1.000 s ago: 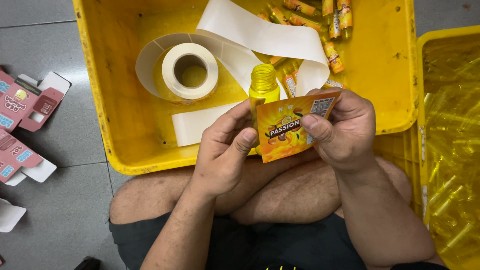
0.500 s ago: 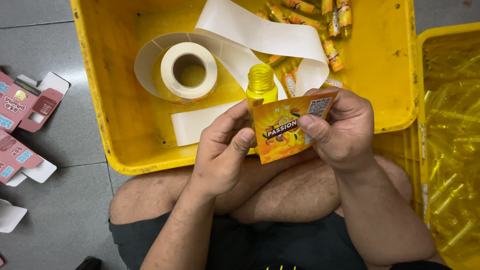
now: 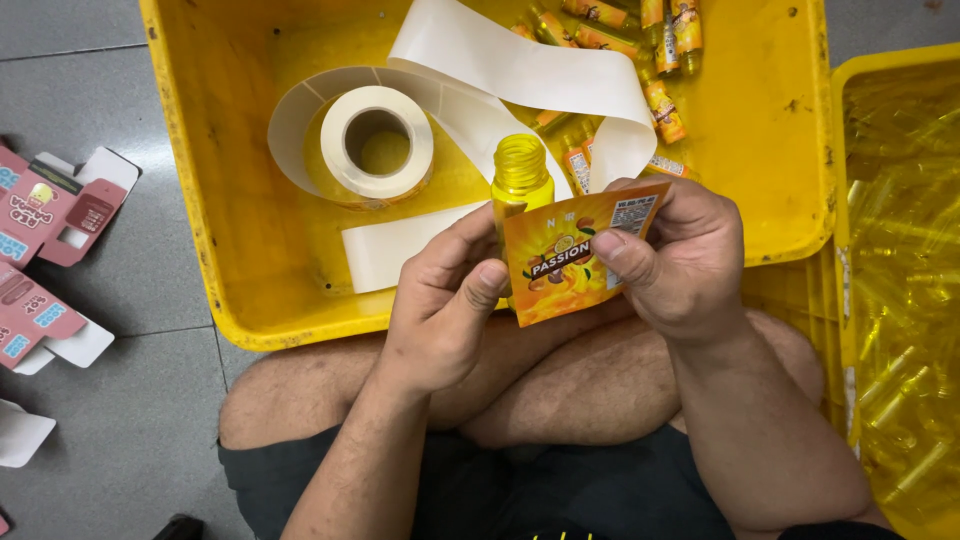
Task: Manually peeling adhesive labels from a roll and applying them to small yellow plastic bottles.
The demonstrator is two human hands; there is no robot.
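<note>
Both hands meet above the person's bare knees, at the near rim of a yellow plastic crate (image 3: 240, 250). Left hand (image 3: 440, 305) curls around a small yellow bottle (image 3: 521, 175), its fingers closed behind the bottle and its thumb pressed onto the left edge of an orange sticker label (image 3: 570, 255). Right hand (image 3: 680, 260) pinches the label's right side, thumb on the printed face and fingers folded behind. The label, printed with fruit, covers most of the bottle's body; only the threaded, capless neck shows above it. How far the label already sticks to the bottle cannot be told.

Inside the crate, just beyond the hands, lies a roll of white backing paper (image 3: 375, 145), with a long loose strip (image 3: 520, 70) curling away from it toward the far side. Several labelled bottles (image 3: 655, 60) lie in the crate's far right corner. A second yellow crate (image 3: 900, 250) stands to the right, holding clear yellowish bottles. Pink flattened cartons (image 3: 55, 215) lie on the grey floor (image 3: 130, 420) to the left.
</note>
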